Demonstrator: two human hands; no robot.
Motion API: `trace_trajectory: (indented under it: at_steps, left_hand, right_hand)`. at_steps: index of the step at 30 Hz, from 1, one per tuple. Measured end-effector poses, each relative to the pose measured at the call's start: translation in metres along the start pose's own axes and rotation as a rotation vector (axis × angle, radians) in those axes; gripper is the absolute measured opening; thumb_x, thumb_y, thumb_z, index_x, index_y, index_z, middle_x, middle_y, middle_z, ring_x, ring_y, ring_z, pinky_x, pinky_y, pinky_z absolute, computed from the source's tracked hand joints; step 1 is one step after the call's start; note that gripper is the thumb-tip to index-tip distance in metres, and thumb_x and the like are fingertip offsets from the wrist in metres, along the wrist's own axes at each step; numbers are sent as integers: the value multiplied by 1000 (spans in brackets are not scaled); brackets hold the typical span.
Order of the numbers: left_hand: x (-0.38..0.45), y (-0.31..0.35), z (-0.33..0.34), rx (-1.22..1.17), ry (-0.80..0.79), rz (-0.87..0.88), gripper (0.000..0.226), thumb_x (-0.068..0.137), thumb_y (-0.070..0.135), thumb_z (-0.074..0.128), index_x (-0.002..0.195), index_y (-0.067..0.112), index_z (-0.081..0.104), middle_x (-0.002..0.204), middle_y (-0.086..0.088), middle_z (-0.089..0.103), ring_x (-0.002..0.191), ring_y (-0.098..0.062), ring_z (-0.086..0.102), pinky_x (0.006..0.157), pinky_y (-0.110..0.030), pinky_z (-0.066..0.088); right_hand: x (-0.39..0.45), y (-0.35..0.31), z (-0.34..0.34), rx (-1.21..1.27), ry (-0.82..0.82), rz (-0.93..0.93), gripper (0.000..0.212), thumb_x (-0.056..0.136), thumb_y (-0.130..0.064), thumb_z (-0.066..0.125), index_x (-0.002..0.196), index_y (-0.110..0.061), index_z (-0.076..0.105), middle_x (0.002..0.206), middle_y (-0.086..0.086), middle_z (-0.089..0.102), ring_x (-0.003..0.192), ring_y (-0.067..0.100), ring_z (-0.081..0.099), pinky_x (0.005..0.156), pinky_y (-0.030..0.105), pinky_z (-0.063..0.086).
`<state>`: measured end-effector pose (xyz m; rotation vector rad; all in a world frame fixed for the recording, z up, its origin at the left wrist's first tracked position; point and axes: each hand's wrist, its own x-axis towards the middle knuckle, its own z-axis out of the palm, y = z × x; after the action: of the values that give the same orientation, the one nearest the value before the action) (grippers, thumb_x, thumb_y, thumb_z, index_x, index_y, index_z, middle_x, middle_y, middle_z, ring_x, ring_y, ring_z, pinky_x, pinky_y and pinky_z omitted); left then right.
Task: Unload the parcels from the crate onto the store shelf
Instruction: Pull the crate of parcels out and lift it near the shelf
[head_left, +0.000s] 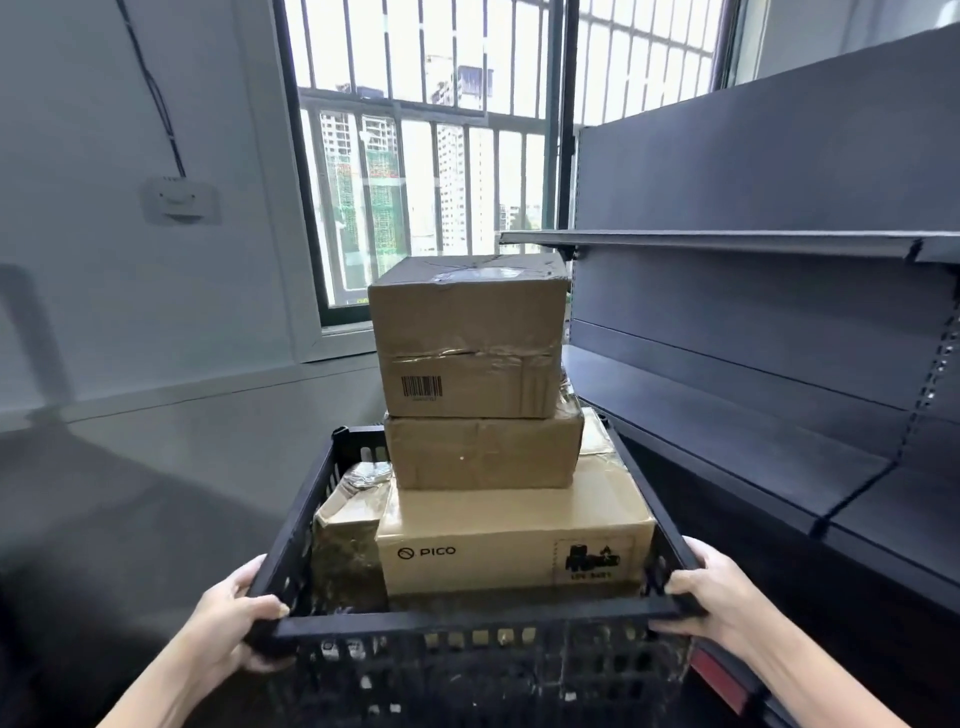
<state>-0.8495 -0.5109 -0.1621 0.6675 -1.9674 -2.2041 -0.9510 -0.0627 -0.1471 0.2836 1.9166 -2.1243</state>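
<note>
Both hands on the crate (457, 631), and it looks to be carried, not resting on anything we can see. The left hand (236, 618) is curled over the near left corner of the rim, thumb on top; the right hand (711, 597) wraps the near right corner the same way. Nothing unloaded yet by the look of it.

Just beyond the hands, inside the crate, sits the wide box (514, 540) with the printed logo, filling most of the floor between the two grips. Squeezed in towards the left hand is a crumpled parcel (348, 545), low down against the crate wall.

Further out, a flatter box (483, 452) rides on the wide one, and above it the top box (467, 338) with a barcode, standing well clear of the rim. That is the worry: three high, nothing bracing the upper two. Tip the crate forward or swing it fast and the top box could slide off the far side.

Off past the right hand, the shelf (727, 415) runs along that side, bare, with an upper shelf board (727, 240) jutting out at about top-box level. Turn towards it carelessly and that board could clip the top box and knock the stack over.
</note>
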Motion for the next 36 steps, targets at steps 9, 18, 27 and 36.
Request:
trace_trajectory:
  at_steps: [9, 18, 27, 36]
  left_hand:
    - [123, 23, -7, 62, 19, 28, 64, 64, -33, 51, 116, 4, 58, 100, -21, 64, 88, -32, 57, 79, -36, 51]
    - [230, 41, 1, 134, -245, -22, 66, 69, -31, 52, 126, 2, 52, 106, -21, 63, 94, -31, 57, 74, -27, 52]
    - [349, 67, 29, 190, -488, -82, 72, 70, -32, 50, 133, 1, 45, 114, -20, 57, 99, -34, 52, 70, -29, 53]
    - [424, 76, 81, 293, -748, -122, 73, 66, -30, 58, 132, 1, 49, 110, -22, 62, 82, -25, 58, 60, -17, 53]
  right_hand:
    - [66, 14, 33, 68, 104, 54, 53, 73, 23, 41, 101, -18, 59, 96, 18, 60, 83, 36, 60, 52, 44, 55]
    - [84, 21, 65, 158, 284, 74, 53, 73, 22, 44, 101, -20, 60, 110, 22, 56, 95, 38, 58, 58, 50, 56]
    - [80, 38, 122, 345, 593, 89, 50, 79, 21, 45, 110, -17, 57, 108, 15, 58, 92, 39, 60, 57, 47, 55]
    - [55, 66, 175, 442, 919, 62, 64, 78, 22, 45, 122, -23, 50, 107, 16, 59, 86, 42, 62, 60, 53, 56]
